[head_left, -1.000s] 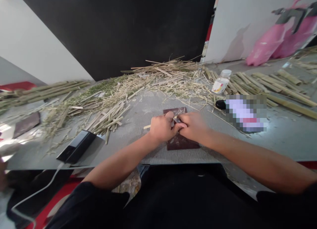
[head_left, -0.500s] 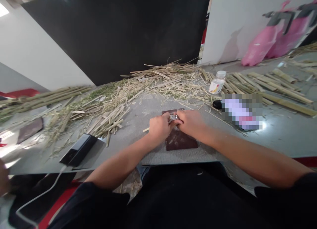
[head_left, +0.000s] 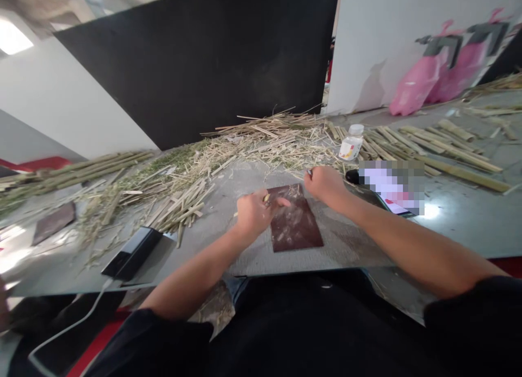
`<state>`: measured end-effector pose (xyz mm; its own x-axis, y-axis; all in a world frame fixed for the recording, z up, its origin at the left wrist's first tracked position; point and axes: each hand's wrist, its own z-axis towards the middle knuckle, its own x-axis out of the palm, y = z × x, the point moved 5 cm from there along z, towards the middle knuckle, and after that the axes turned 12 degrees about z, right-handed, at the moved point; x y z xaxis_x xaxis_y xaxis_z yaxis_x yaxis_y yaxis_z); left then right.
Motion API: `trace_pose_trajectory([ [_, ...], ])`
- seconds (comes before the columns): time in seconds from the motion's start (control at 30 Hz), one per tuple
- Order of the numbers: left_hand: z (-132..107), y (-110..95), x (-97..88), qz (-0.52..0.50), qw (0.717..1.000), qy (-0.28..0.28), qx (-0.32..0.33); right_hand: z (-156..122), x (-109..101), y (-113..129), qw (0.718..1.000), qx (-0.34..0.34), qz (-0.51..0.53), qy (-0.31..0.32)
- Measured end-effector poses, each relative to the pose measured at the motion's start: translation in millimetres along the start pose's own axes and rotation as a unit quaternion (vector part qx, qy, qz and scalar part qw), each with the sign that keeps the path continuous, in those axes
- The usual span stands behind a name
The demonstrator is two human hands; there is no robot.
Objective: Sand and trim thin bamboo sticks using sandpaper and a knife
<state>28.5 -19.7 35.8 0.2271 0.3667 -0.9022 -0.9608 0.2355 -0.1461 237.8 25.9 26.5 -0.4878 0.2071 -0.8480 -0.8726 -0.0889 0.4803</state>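
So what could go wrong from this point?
1. The right hand grips a small blade, hard to make out, close to the left hand: a slip could cut fingers.
2. The thin bamboo strip in the left hand could splinter or snap.
3. Loose slivers around the brown board could snag the strip.

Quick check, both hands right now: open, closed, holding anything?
Left hand: closed on a thin bamboo strip, over the brown board.
Right hand: closed on a small dark tool; what kind cannot be told.

Grey worktop (head_left: 468,224) being lit from above, black panel (head_left: 212,67) being leaned against white walls (head_left: 61,110), ceiling light (head_left: 10,37) glowing at the upper left.
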Motion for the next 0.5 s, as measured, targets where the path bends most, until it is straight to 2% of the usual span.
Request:
trace_pose_trajectory([
  [0.07,0,1,1.6,-0.013,1.000,-0.001,0.003,1,1,-1,1.000,-0.013,0.020,-0.016],
  [0.13,0,0,3.4,-0.023,0.999,-0.006,0.025,-5,8,9,0.998,-0.049,0.044,0.021],
  [0.23,-3,-5,2.7,-0.076,0.992,-0.026,0.100,-17,20,24,0.991,-0.099,0.052,0.072],
  [0.37,-8,-9,-4.1,-0.220,0.958,-0.037,0.179,-25,19,27,0.985,-0.155,0.068,0.042],
  [0.5,-7,-12,-7.5,-0.249,0.952,-0.028,0.176,-32,16,25,0.971,-0.211,0.105,0.035],
])
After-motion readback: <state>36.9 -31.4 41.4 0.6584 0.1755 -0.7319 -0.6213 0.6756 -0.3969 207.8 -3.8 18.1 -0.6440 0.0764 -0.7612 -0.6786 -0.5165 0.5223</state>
